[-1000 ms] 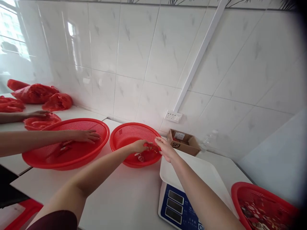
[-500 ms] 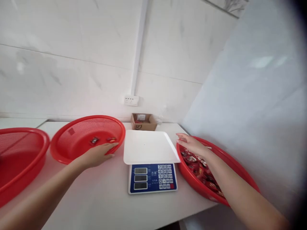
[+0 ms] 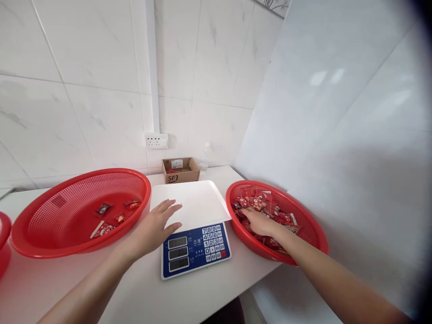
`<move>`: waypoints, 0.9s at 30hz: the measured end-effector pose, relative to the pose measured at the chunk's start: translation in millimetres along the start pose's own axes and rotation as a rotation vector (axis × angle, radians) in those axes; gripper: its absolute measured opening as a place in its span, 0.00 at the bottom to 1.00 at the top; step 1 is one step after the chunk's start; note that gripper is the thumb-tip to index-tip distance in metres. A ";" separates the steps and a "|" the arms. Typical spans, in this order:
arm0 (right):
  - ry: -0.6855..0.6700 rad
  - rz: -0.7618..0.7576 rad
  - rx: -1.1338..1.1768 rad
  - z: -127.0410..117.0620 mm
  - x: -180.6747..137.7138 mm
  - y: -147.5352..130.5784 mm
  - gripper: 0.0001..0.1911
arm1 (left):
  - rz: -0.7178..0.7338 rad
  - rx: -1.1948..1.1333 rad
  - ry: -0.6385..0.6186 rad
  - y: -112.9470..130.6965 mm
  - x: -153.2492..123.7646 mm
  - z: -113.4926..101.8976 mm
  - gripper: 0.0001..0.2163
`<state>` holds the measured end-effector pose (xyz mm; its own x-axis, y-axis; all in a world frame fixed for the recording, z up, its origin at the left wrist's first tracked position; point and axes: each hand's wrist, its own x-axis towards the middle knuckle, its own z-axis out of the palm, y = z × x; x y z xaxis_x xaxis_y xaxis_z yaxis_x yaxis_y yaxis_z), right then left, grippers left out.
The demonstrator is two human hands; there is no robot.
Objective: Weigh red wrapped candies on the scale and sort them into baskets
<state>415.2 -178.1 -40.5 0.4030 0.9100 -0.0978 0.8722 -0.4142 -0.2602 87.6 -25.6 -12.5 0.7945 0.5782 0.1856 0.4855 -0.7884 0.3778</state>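
Observation:
My left hand (image 3: 155, 228) is open, fingers spread, above the left edge of the scale's white pan (image 3: 194, 198). Nothing is in it. My right hand (image 3: 259, 222) reaches into the right red basket (image 3: 312, 229), its fingertips down among many small red wrapped packets (image 3: 259, 203). Those fingertips are partly hidden, so I cannot see whether they grip a packet. Between the two baskets stands the scale (image 3: 197, 249), with a blue keypad panel and three displays. The left red basket (image 3: 84, 180) holds several small packets, including a dark one (image 3: 102, 209) and a red-and-white one (image 3: 103, 229).
Behind the scale, a small open cardboard box (image 3: 181, 171) and a clear bottle (image 3: 204, 157) stand near the tiled wall. A further red basket (image 3: 3, 231) is cut off at the left edge. The white table (image 3: 141, 288) ends at the front right; a pale panel (image 3: 320, 135) rises beyond.
The view has turned right. My left hand has left the left basket's rim and come over the scale pan. My right hand has dropped from above the right basket into its packets.

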 end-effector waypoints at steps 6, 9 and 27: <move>-0.061 0.017 0.091 -7.3 9.4 7.3 0.30 | 0.010 -0.036 -0.043 -1.7 -0.4 3.4 0.22; -0.032 0.035 0.125 -20.1 16.9 17.1 0.28 | 0.011 -0.034 -0.052 -3.5 -1.9 1.5 0.21; 0.152 -0.216 0.604 -31.1 24.4 -71.8 0.19 | 0.173 0.060 -0.095 35.8 18.4 21.3 0.20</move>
<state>371.1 -126.7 5.7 0.3090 0.9404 0.1421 0.6466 -0.0982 -0.7565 127.3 -47.6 -14.9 0.8973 0.4130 0.1558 0.3575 -0.8869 0.2924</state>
